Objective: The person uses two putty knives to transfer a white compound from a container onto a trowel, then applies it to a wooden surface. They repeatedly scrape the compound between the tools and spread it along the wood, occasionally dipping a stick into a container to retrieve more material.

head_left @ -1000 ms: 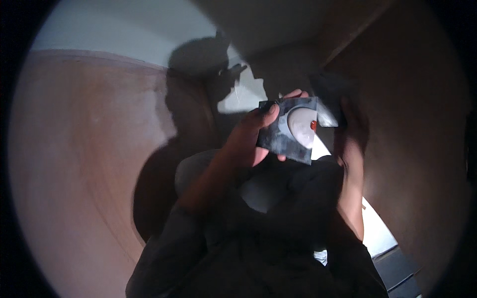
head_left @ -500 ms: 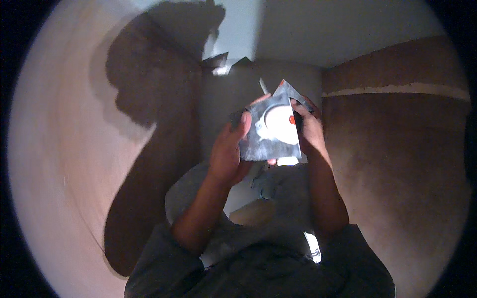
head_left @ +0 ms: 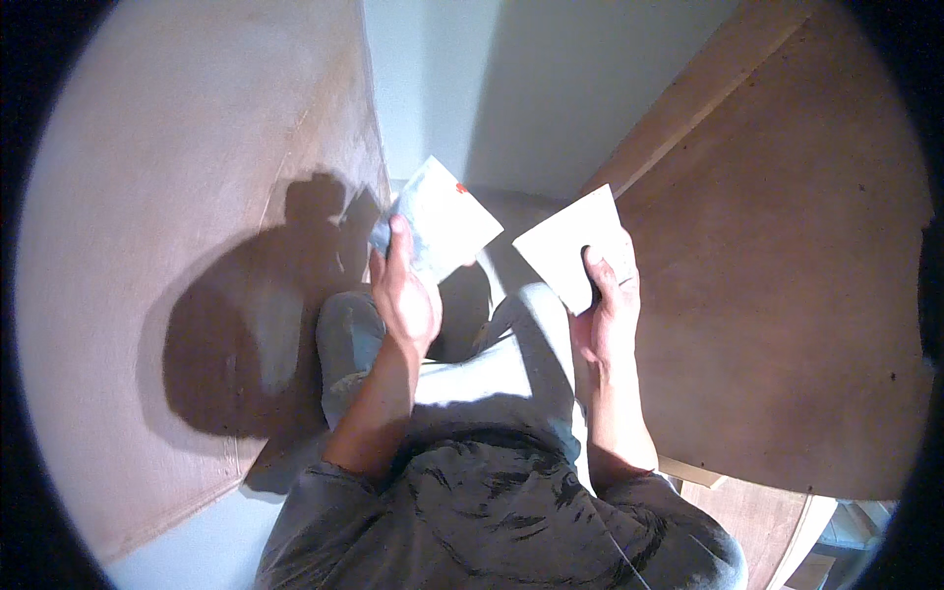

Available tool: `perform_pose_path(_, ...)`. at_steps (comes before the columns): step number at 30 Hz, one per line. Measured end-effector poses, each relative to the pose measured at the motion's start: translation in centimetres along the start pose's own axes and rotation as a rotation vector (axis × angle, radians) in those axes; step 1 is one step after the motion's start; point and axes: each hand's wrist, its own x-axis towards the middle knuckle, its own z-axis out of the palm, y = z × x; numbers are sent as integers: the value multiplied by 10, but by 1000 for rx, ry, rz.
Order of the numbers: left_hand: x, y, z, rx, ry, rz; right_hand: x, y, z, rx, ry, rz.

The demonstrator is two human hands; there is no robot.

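Plainly, the pinkish-brown panel (head_left: 187, 147) at nine o'clock and the wood-toned panel (head_left: 777, 295) at three dominate our view, with a pale wall (head_left: 560, 88) at twelve. Below, our dark shirt (head_left: 472, 501) fills six o'clock, and our light trousers (head_left: 447, 388) show above it. Two thin, square-edged plates come next: the left plate (head_left: 452, 221) toward eleven, the right plate (head_left: 559, 246) toward two. Half a second ago they overlapped — now a clear gap separates them, which we judge means neither is working against the other. Our left hand (head_left: 408, 303) and right hand (head_left: 614, 310) are apart, each clamped on its own plate, thumb over the face. Both faces look bright white; on the right one we cannot tell coating from glare. Smallest is a red dab (head_left: 461, 187) near the left plate's edge, almost at twelve.
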Motion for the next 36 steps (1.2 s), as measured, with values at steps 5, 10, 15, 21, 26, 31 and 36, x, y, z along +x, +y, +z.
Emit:
perform_pose_path(5,-13,-26,33,87,9,193,4,5,10,-76,-88,-45)
perform_pose_path(10,-16,-4,70,190,-244,393,3,-23,22,38,-115,-90)
perform_pose_path(15,-27,6,75,425,-406,484,-10,-38,31,31,-89,-103)
perform_pose_path(21,-48,1,59,532,-449,469,-12,-50,47,30,-76,-139)
perform_pose_path(26,-61,10,50,239,-240,-8,-5,-67,36,-2,0,-365)
perform_pose_path(31,-46,26,63,-213,-220,-466,2,-79,14,-851,-583,-1110)
perform_pose_path(36,-46,39,75,-291,-240,-549,2,-77,10,-1050,-742,-1147)
